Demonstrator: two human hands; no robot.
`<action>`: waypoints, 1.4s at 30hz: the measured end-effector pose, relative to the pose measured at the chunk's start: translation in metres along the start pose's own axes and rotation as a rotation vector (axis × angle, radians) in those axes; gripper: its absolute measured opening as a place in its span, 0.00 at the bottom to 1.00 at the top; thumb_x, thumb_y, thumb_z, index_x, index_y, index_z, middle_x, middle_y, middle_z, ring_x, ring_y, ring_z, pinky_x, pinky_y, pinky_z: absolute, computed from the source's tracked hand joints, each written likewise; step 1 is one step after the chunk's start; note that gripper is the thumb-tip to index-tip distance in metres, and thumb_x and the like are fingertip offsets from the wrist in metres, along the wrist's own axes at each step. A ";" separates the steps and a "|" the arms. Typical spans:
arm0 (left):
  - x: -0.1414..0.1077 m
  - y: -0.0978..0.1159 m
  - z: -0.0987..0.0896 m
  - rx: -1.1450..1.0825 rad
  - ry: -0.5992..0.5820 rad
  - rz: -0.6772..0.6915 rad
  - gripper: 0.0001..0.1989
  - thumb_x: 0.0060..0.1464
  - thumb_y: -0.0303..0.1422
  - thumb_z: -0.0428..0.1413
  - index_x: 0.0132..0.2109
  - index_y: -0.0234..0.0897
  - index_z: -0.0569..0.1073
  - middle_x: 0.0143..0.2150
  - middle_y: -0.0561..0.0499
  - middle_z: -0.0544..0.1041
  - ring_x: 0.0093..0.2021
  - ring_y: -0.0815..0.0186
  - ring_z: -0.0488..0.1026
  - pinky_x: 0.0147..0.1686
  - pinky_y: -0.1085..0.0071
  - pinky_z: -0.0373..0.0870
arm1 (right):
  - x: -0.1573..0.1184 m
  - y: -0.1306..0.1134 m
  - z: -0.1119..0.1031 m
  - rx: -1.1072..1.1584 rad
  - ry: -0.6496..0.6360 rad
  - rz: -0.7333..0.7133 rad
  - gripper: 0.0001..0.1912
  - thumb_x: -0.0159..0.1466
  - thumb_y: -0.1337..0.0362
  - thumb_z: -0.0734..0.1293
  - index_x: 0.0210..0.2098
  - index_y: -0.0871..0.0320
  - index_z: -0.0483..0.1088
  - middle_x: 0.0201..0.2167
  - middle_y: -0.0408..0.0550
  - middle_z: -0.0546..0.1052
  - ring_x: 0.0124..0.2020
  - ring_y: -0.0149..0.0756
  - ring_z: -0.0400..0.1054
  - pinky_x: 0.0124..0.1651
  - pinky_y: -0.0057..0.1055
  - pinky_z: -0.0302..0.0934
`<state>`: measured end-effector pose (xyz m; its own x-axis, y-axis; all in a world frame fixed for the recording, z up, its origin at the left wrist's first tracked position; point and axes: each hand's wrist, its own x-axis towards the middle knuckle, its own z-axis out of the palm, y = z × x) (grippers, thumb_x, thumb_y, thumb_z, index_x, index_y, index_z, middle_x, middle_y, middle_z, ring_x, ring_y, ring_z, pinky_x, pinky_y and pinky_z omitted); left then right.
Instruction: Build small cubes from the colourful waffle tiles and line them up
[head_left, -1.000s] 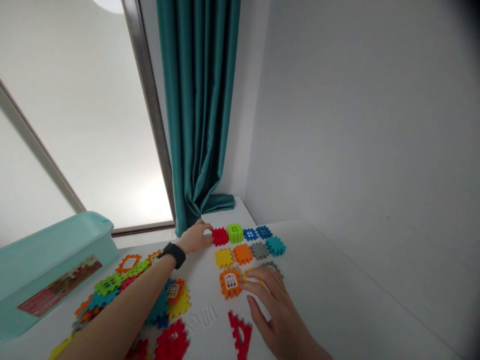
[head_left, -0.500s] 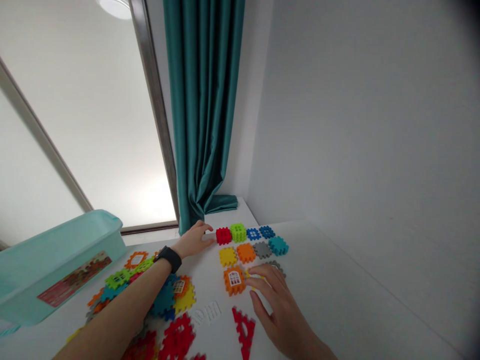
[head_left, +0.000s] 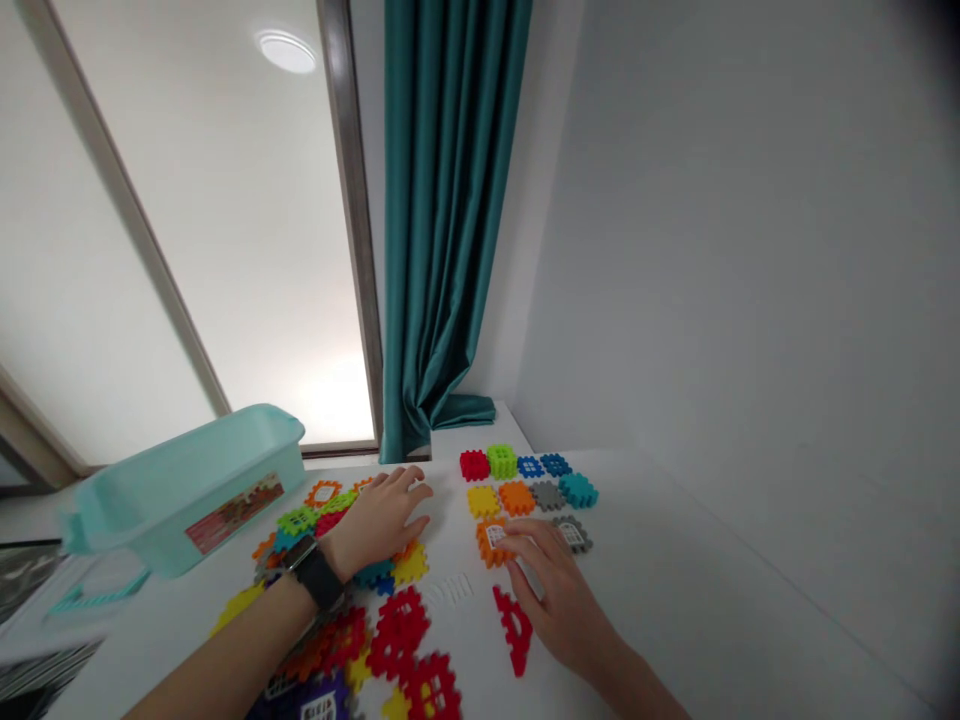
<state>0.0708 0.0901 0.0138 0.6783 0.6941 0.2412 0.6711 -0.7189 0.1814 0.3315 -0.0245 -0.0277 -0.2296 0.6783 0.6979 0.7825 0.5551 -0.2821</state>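
The R hand (head_left: 547,585) sits low on the white desk (head_left: 697,600), its fingers (head_left: 534,535) curled, tips on an orange waffle block w/ a white window insert (head_left: 486,553). That block lies right under the fingertips, but they may be pressing or gripping it: can't tell from this view. Just past the R fingers is a gray block w/ a window (head_left: 571,535), and a red arched piece (head_left: 514,630) lies below them, near the palm.

The L hand (head_left: 379,520) is palm-down w/ its fingers (head_left: 412,490) spread open, holding nothing, just above a heap of loose waffle blocks (head_left: 296,522). A black smartwatch (head_left: 316,575) is on that wrist. More red blocks (head_left: 397,635) lie below the L fingers.

Ahead of both sets of fingers are tidy rows of blocks (head_left: 517,497), one color each, spaced apart — prob. laid out so each stays easy to see and pick, unlike the heap. A teal plastic bin (head_left: 150,530) stands left of the L fingers, at the desk's far side.
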 end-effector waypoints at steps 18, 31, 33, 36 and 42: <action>-0.110 0.003 -0.014 0.079 0.071 -0.124 0.11 0.61 0.35 0.57 0.51 0.45 0.75 0.54 0.46 0.74 0.55 0.52 0.70 0.56 0.52 0.67 | 0.033 -0.055 0.030 0.030 -0.394 -0.128 0.12 0.63 0.74 0.66 0.45 0.54 0.72 0.41 0.48 0.77 0.47 0.43 0.70 0.52 0.43 0.65; -0.131 -0.013 -0.016 0.129 0.141 -0.221 0.10 0.62 0.31 0.56 0.50 0.43 0.76 0.51 0.47 0.77 0.53 0.51 0.71 0.54 0.52 0.64 | 0.071 -0.077 0.079 0.073 -0.541 -0.105 0.12 0.66 0.69 0.67 0.50 0.54 0.71 0.50 0.50 0.77 0.53 0.45 0.68 0.56 0.43 0.61; -0.132 -0.015 -0.016 0.122 0.157 -0.219 0.10 0.62 0.31 0.56 0.50 0.43 0.75 0.51 0.48 0.77 0.53 0.52 0.71 0.54 0.52 0.64 | 0.076 -0.079 0.089 0.082 -0.522 -0.091 0.15 0.66 0.68 0.68 0.52 0.54 0.70 0.53 0.49 0.76 0.55 0.45 0.67 0.58 0.42 0.60; -0.132 -0.015 -0.016 0.109 0.162 -0.222 0.10 0.62 0.32 0.55 0.50 0.43 0.76 0.50 0.47 0.76 0.53 0.52 0.71 0.54 0.52 0.64 | 0.083 -0.080 0.102 0.073 -0.502 -0.059 0.17 0.65 0.68 0.69 0.54 0.54 0.69 0.55 0.50 0.75 0.56 0.45 0.66 0.58 0.42 0.60; -0.133 -0.014 -0.016 0.104 0.152 -0.237 0.11 0.62 0.32 0.54 0.50 0.43 0.76 0.50 0.46 0.76 0.53 0.51 0.71 0.54 0.52 0.64 | 0.088 -0.081 0.124 0.043 -0.470 0.036 0.11 0.66 0.63 0.69 0.48 0.55 0.71 0.50 0.52 0.76 0.54 0.48 0.67 0.56 0.44 0.59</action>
<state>-0.0333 0.0075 -0.0056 0.4520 0.8226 0.3449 0.8375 -0.5245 0.1533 0.1760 0.0499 -0.0248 -0.4475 0.8366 0.3161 0.7726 0.5397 -0.3345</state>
